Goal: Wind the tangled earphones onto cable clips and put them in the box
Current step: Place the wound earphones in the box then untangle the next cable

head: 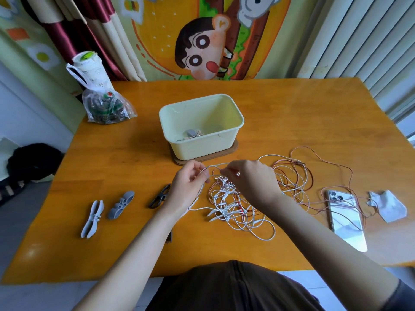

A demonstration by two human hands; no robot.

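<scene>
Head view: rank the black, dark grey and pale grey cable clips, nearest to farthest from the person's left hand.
1. Black cable clip, just left of the left hand.
2. Dark grey cable clip, farther left.
3. Pale grey cable clip, leftmost.

Bright, even daylight, sharp at centre.
Light from the blinds (370, 41) on the rt; soft glare on table (292, 113) & phone (347, 223). Shadows faint. Wide-angle bend at the edges, with corners a bit soft and stretched.
</scene>
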